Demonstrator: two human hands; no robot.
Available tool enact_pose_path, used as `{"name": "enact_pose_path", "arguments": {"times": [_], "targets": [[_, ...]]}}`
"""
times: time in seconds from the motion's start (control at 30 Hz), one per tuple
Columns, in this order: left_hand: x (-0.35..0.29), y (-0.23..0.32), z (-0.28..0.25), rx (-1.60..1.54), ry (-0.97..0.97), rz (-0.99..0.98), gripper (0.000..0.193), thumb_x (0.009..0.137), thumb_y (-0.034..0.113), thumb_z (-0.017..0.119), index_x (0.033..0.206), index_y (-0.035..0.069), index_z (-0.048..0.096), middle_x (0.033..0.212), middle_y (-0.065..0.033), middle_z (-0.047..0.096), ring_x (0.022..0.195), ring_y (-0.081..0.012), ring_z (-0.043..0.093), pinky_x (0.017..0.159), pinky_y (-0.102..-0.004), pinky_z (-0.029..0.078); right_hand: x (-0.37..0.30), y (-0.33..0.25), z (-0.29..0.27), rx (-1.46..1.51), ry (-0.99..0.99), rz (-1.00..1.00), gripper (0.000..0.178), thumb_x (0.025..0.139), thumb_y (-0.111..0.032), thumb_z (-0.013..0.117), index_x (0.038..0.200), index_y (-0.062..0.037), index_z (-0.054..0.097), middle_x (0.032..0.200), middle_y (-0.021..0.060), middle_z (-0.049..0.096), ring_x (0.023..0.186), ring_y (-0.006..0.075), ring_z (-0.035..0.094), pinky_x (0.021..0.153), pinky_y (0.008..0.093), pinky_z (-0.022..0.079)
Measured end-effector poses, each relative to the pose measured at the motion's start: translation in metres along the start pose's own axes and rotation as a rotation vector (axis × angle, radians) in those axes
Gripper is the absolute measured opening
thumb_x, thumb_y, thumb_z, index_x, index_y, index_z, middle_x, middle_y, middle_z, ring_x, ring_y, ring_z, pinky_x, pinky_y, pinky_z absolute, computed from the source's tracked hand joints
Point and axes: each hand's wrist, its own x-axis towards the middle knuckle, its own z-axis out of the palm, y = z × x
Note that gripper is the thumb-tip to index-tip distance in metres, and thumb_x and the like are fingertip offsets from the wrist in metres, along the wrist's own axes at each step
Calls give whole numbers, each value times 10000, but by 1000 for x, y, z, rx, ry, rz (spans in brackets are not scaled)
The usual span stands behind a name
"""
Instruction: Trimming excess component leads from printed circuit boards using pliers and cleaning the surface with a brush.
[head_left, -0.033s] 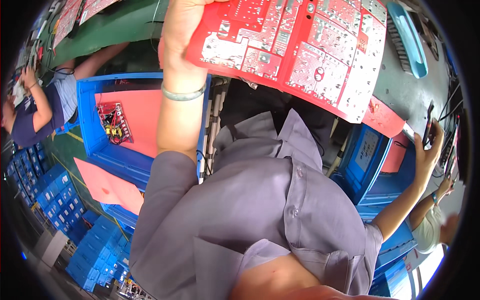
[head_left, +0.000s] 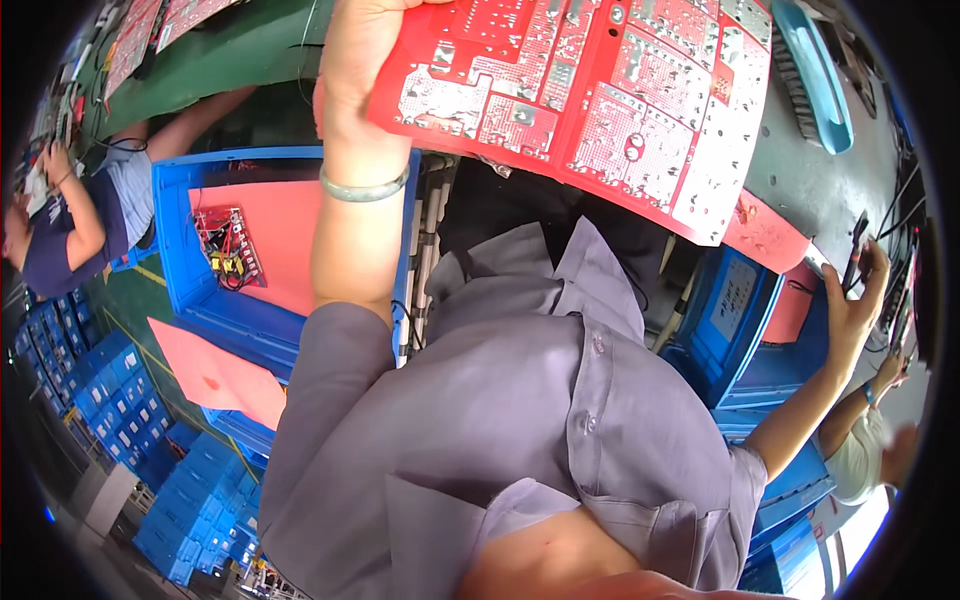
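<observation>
My left hand [head_left: 362,65], with a pale green bangle at the wrist, grips the left edge of a large red circuit board [head_left: 610,85]. Silvery solder areas cover the board's visible face, and some of my fingers are cut off by the upper picture edge. Over to the right, my right hand [head_left: 850,305] is closed around a slim black tool [head_left: 857,245] with an orange part; its exact kind is too small to make out. Between the board and that hand lies a strip of pink sheet [head_left: 768,235].
A blue brush [head_left: 818,80] rests on the green bench [head_left: 775,170]. To my left, a blue crate [head_left: 240,305] holds pink sheet and a populated board [head_left: 230,245]. Another blue crate [head_left: 735,310] stands at right. Co-workers [head_left: 85,220] sit on both sides; blue bins [head_left: 190,510] are stacked behind.
The circuit board has shifted very slightly to the left in my left hand. The black tool in my right hand has tilted a little.
</observation>
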Motion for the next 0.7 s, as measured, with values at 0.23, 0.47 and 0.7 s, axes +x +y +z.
{"name": "enact_pose_path", "arguments": {"times": [0.23, 0.47, 0.7], "targets": [[14, -24, -26, -609, -494, 60, 627, 711, -36, 405, 1329, -81, 309, 1274, -198, 472, 1127, -250, 507, 967, -307, 386, 63, -131, 9, -233, 56, -678, 492, 595, 29, 690, 1070, -88, 633, 1065, 124, 543, 959, 285, 539, 813, 380, 430], [-1, -4, 0, -5, 18, 28, 603, 729, -29, 427, 1322, -76, 327, 1265, -211, 477, 1102, -272, 527, 962, -322, 399, 99, -163, 11, -367, -65, -937, 549, 508, -86, 711, 1050, -150, 647, 1020, 94, 560, 914, 285, 557, 792, 397, 431], [-3, -5, 1, -19, -44, 20, 604, 736, -16, 416, 1327, -80, 308, 1253, -218, 482, 1104, -268, 523, 963, -321, 397, 103, -171, 13, -302, -127, -907, 523, 523, -100, 701, 1042, -141, 653, 985, 92, 557, 876, 274, 557, 751, 381, 437]]}}
